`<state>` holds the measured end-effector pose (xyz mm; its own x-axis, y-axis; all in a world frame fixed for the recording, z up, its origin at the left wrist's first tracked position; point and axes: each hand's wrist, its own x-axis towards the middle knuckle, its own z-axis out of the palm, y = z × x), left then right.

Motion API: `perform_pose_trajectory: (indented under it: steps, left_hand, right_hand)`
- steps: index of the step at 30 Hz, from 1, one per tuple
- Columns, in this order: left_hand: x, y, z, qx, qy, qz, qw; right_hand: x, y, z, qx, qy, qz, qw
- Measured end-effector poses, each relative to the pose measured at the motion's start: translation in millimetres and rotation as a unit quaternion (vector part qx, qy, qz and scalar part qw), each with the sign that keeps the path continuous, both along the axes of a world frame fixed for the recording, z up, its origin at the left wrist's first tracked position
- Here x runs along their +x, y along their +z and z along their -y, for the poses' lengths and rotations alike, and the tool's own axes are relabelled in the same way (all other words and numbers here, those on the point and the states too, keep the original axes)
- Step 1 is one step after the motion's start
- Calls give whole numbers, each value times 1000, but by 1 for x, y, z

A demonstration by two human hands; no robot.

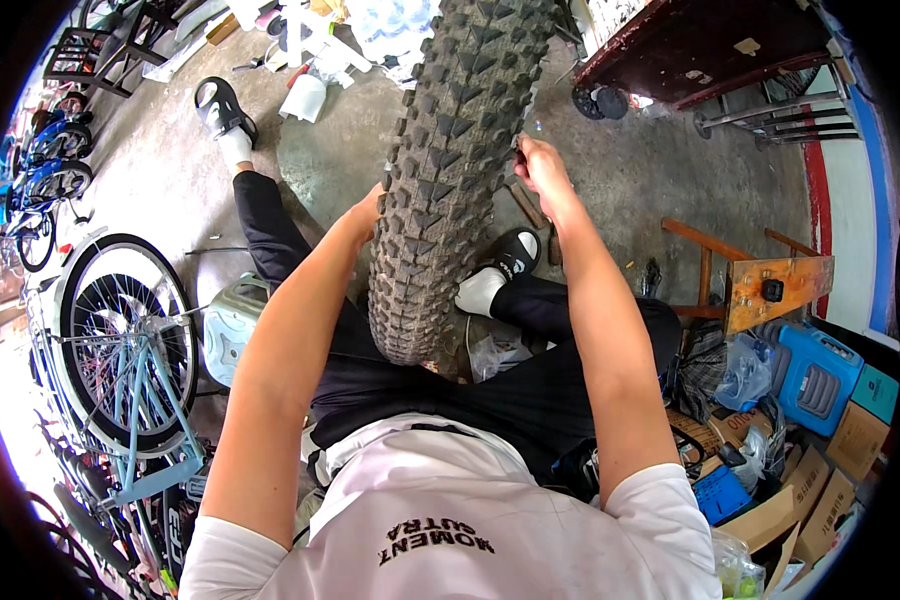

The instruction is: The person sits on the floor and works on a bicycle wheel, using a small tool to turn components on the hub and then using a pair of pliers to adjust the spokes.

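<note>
Upright between my legs stands a wide knobby bicycle tyre [455, 150], its black tread dusty. My left hand [371, 208] reaches to the tyre's left side; its fingers are hidden behind the tread. At the right side, my right hand [541, 172] is closed, with the thumb and fingers drawn together close beside the tyre. Something small and dark shows at its fingertips, too little to name. The rim and hub do not show from here.
A light blue bicycle [135, 390] with its wheel stands at the left, beside a pale blue case [235, 330]. At the right are a wooden stool [785, 285] on its side, a blue plastic case [815, 375] and cardboard boxes [805, 490]. A dark red table [710, 50] stands far right.
</note>
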<state>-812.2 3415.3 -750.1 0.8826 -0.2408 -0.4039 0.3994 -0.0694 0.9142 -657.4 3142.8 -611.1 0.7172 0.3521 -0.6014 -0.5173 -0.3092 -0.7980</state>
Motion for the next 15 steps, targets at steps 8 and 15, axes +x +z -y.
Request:
perform_pose_trajectory:
  steps: [8, 15]
  left_hand:
    - [4, 3, 5, -4, -4, 2, 1000]
    - [0, 1, -1, 2, -1, -4, 1000]
  right_hand:
    - [-6, -32, 13, -8, 44, 237, 970]
    - [2, -10, -5, -52, 6, 110, 993]
